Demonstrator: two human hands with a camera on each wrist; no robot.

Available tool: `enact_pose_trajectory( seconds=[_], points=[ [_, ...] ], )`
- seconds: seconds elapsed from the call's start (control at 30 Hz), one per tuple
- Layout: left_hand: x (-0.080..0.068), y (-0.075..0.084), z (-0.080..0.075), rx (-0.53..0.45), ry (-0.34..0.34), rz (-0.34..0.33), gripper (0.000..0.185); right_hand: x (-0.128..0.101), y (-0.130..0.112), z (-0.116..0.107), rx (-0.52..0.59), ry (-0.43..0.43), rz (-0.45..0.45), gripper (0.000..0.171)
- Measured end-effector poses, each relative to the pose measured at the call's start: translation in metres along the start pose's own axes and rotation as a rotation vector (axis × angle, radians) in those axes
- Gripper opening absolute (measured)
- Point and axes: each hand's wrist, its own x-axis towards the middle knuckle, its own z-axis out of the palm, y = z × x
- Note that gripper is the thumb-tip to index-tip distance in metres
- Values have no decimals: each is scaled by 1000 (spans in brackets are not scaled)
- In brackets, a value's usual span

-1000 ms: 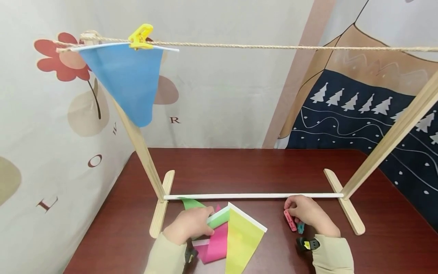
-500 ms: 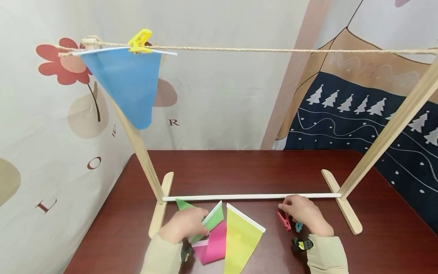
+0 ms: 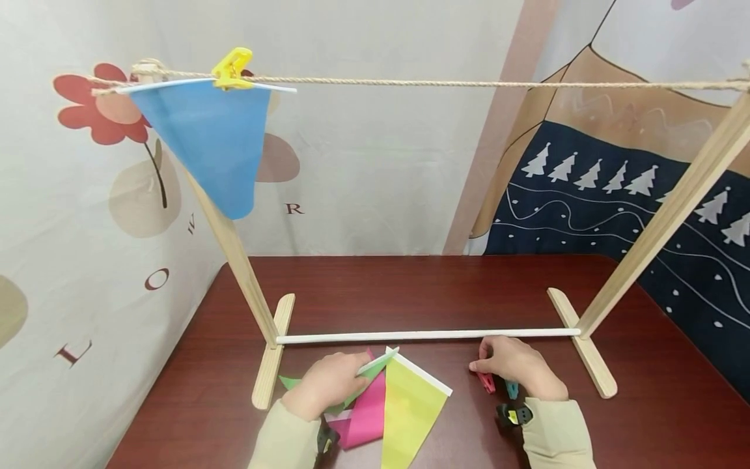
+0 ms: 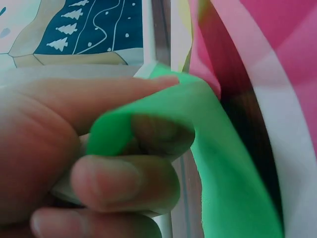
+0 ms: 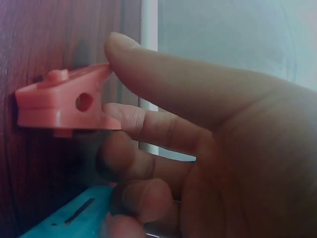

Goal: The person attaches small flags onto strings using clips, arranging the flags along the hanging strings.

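Green paper pennant (image 3: 351,384) with a white top band lies near the front edge of the dark red-brown wooden surface (image 3: 410,293), pinched by the left hand (image 3: 325,385); in the left wrist view its fingers (image 4: 124,181) curl round a fold of the green sheet (image 4: 218,163). Touching it on the right lie a pink paper pennant (image 3: 366,417) and, over that, a yellow-green paper pennant (image 3: 410,410). Further right along the same front edge, the right hand (image 3: 515,371) pinches a coral-red plastic clothes peg (image 3: 485,382) between thumb and curled fingers (image 5: 148,124), the peg resting on the surface; a teal plastic peg (image 3: 513,389) lies just beside it, under the hand. Behind both hands a white rod (image 3: 428,335) joins the feet of a pale wooden stand (image 3: 234,247). Above, a jute rope (image 3: 469,83) runs between the posts, and a yellow plastic peg (image 3: 231,67) clips a blue paper pennant (image 3: 205,143) to it near the left post.
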Motion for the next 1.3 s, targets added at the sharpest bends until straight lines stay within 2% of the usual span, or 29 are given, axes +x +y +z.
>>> enact_pose_trajectory(
  seconds=[0.07,0.3,0.37,0.47,0.53,0.7,0.9,1.1,1.3],
  points=[
    [0,1,0,1,-8,1,14,0,0,0,-6,-5,5,28],
    [-2,-1,-6,-69,-26,-60,18,-1,0,-1,-19,-10,11,28],
    [-3,-2,-9,-70,-29,-65,22,-1,0,-1,-17,-9,10,27],
    [-3,-4,-11,-37,-25,-70,23,0,0,-1,-13,-9,0,26],
    [-4,-6,-13,-48,-23,-80,20,-1,1,-1,-8,-12,-6,25],
    [-6,-14,-16,-86,5,-89,16,-1,3,0,16,5,-5,24],
    [-8,-22,-22,-78,45,-103,9,0,3,1,23,25,-5,23],
    [-8,-24,-23,-34,102,-76,19,0,1,1,23,31,-15,19],
    [-8,-25,-24,-35,123,-68,23,-1,1,1,28,37,-23,20]
  ],
)
